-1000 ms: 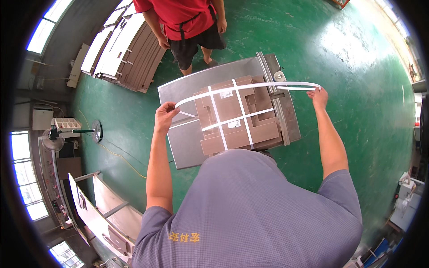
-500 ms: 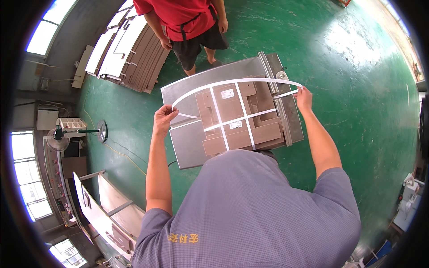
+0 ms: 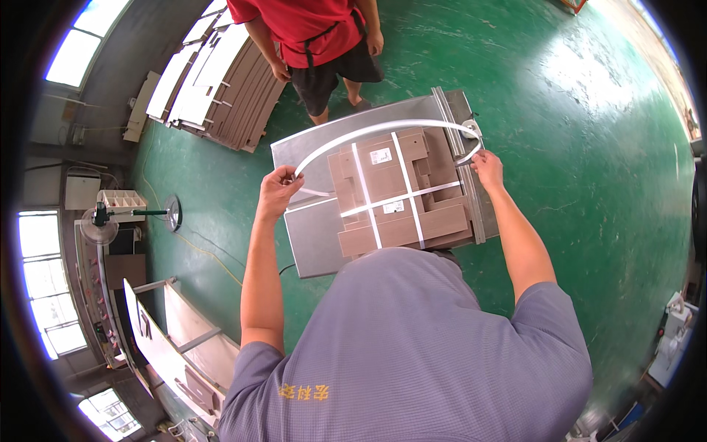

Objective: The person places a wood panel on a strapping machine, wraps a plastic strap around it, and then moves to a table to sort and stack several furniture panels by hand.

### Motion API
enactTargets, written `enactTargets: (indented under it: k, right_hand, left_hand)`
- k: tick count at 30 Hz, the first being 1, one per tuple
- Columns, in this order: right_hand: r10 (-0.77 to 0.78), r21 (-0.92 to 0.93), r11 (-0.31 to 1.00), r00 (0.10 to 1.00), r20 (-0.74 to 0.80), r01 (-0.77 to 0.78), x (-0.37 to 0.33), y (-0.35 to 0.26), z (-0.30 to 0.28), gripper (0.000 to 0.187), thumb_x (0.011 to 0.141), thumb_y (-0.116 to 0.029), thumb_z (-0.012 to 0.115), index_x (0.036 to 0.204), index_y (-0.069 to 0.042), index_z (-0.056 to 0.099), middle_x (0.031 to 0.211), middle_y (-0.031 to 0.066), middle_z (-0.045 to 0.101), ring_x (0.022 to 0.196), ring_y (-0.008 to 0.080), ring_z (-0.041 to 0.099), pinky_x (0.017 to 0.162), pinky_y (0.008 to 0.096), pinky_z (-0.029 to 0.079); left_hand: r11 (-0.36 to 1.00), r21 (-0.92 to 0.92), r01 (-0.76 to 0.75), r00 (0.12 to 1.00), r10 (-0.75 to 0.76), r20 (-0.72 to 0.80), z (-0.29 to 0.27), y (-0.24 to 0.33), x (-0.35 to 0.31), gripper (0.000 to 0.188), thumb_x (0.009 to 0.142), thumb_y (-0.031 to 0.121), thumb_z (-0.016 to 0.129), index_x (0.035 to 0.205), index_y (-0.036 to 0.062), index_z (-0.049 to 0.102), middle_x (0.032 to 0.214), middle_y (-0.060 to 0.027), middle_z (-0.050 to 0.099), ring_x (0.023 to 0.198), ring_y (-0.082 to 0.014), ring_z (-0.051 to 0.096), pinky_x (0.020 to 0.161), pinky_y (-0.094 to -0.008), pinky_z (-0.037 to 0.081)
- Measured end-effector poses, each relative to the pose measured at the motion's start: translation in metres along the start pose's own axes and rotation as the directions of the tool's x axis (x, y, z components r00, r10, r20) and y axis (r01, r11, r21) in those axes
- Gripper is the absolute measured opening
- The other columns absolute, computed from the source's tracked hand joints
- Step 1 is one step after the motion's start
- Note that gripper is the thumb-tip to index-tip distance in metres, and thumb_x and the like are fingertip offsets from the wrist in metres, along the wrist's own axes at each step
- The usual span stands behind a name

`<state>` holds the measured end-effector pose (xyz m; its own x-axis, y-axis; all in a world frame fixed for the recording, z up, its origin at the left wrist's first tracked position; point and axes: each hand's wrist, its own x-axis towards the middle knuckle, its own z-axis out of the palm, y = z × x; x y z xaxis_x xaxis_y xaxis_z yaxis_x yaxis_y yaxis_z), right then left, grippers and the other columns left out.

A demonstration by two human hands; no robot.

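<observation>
Both our forearms stretch forward, our left hand [image 3: 280,188] over the left edge of the grey table [image 3: 313,228] and our right hand [image 3: 487,169] by its right edge. We have the fingers of each pinched on the white strap [image 3: 353,135], which arches above the brown boards [image 3: 383,177] stacked on the table. Green floor [image 3: 567,206] gives us room rightward; a co-worker [image 3: 313,40] stands beyond the far edge.
</observation>
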<state>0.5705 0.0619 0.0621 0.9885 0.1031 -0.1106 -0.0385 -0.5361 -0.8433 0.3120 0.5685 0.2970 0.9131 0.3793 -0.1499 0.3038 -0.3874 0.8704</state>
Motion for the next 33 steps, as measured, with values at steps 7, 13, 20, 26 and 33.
enactTargets:
  k: [7, 13, 20, 26, 33]
  right_hand:
    - [0.073, 0.169, 0.983, 0.997, -0.001, -0.072, -0.077, -0.017, -0.006, 0.029, 0.097, -0.017, 0.067, 0.119, 0.002, 0.067, 0.087, 0.0095, 0.075, 0.075, 0.0157, 0.071, 0.069, 0.03, 0.055]
    - [0.14, 0.296, 0.94, 0.982, 0.127, -0.172, -0.161, -0.035, -0.005, 0.021, 0.104, -0.012, 0.058, 0.119, 0.001, 0.066, 0.092, 0.0062, 0.072, 0.074, 0.0102, 0.066, 0.066, 0.0249, 0.053]
    - [0.227, 0.335, 0.884, 0.927, 0.3, -0.325, -0.209, -0.041, 0.0, 0.02, 0.102, -0.013, 0.059, 0.113, 0.002, 0.068, 0.092, 0.0088, 0.074, 0.075, 0.0137, 0.069, 0.067, 0.0283, 0.055]
    - [0.437, 0.184, 0.779, 0.728, 0.528, -0.6, -0.232, -0.013, 0.001, 0.029, 0.101, -0.027, 0.06, 0.104, 0.001, 0.069, 0.094, 0.0131, 0.075, 0.076, 0.0186, 0.072, 0.066, 0.0316, 0.056]
    - [0.576, 0.288, 0.552, 0.608, 0.546, -0.782, -0.238, 0.001, 0.005, 0.039, 0.103, -0.034, 0.06, 0.12, 0.001, 0.06, 0.11, 0.0182, 0.071, 0.091, 0.0264, 0.073, 0.076, 0.0376, 0.059]
  left_hand:
    - [0.97, 0.113, -0.215, 0.973, 0.203, 0.108, 0.026, 0.072, 0.005, 0.023, 0.081, 0.002, 0.074, 0.103, 0.0018, 0.071, 0.085, -0.0015, 0.062, 0.083, -0.0131, 0.057, 0.082, -0.0289, 0.049]
    - [0.968, 0.201, -0.153, 0.922, 0.066, 0.383, 0.097, 0.037, 0.045, 0.037, 0.078, 0.004, 0.076, 0.114, 0.0038, 0.068, 0.094, -0.0048, 0.064, 0.09, -0.0162, 0.06, 0.086, -0.0309, 0.051]
    - [0.918, 0.349, -0.189, 0.918, 0.038, 0.396, 0.156, -0.055, 0.072, 0.047, 0.078, 0.008, 0.077, 0.123, 0.0042, 0.063, 0.102, -0.011, 0.068, 0.099, -0.0266, 0.065, 0.091, -0.0375, 0.052]
    - [0.92, 0.392, -0.017, 0.97, -0.079, 0.229, 0.127, -0.12, 0.032, 0.04, 0.079, 0.015, 0.081, 0.113, 0.0013, 0.064, 0.102, -0.0135, 0.071, 0.097, -0.0258, 0.068, 0.088, -0.0377, 0.054]
    - [0.808, 0.09, 0.583, 0.775, -0.586, 0.238, 0.114, -0.178, -0.09, 0.039, 0.096, 0.036, 0.074, 0.109, 0.0016, 0.063, 0.098, -0.0075, 0.069, 0.081, -0.016, 0.065, 0.072, -0.0336, 0.055]
